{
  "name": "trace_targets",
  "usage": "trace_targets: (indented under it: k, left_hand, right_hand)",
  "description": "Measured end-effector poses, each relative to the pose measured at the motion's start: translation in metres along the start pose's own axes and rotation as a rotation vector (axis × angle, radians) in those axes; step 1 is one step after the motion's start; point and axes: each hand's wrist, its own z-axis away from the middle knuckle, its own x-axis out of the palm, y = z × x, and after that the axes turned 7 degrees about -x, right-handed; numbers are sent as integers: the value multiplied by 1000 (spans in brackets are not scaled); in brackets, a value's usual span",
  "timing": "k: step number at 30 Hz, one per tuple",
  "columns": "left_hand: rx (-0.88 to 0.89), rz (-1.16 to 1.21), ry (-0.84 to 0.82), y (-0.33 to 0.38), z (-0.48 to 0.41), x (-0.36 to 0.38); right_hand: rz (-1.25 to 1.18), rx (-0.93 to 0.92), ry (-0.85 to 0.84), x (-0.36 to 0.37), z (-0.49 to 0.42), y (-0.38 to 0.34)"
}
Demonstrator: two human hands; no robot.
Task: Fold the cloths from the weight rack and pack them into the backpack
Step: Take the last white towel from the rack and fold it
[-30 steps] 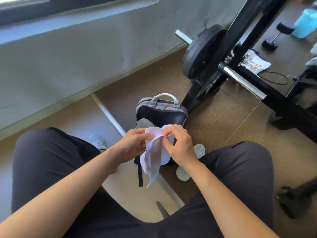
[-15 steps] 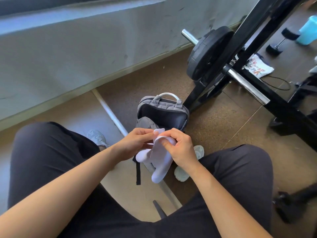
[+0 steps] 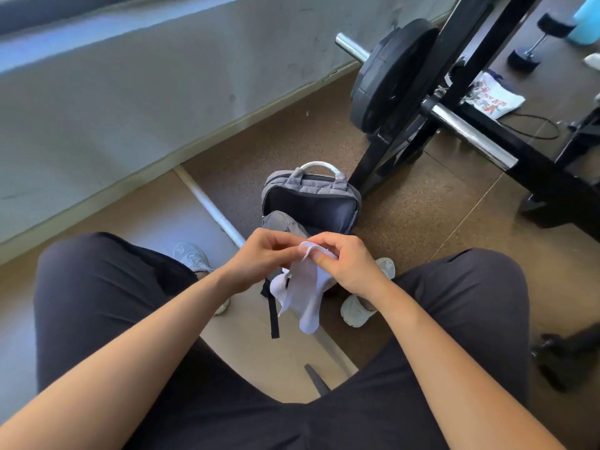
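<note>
A small white cloth [image 3: 305, 295], sock-like, hangs between my knees. My left hand [image 3: 259, 259] pinches its top edge from the left and my right hand [image 3: 349, 266] pinches it from the right, with the fingertips of both almost meeting. Just beyond my hands a grey backpack [image 3: 311, 198] stands open on the floor, its dark inside showing. A white printed cloth [image 3: 495, 100] lies on the floor behind the black weight rack [image 3: 461, 89].
A barbell with a black plate [image 3: 388, 82] rests low on the rack at the right. A dumbbell [image 3: 532, 48] and a teal bottle [image 3: 586, 21] stand at the far right. The wall runs along the left. My shoes flank the backpack.
My hands have drawn closer together on the cloth's top edge, and the cloth has bunched from a flat strip into a folded hanging shape. The backpack has stayed put.
</note>
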Motion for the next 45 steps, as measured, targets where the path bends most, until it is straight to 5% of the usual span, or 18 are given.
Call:
trace_targets:
  k: [18, 26, 36, 45]
  left_hand:
    - [350, -368, 162, -11, -9, 11]
    - [327, -750, 21, -28, -17, 7]
    - [76, -1048, -12, -68, -25, -5]
    - [-27, -827, 153, -55, -21, -25]
  right_hand:
    - [-127, -123, 165, -25, 10, -13]
    - [-149, -117, 228, -31, 13, -12]
    - [-169, -91, 390, -47, 13, -4]
    - [-132, 70, 788, -72, 13, 23]
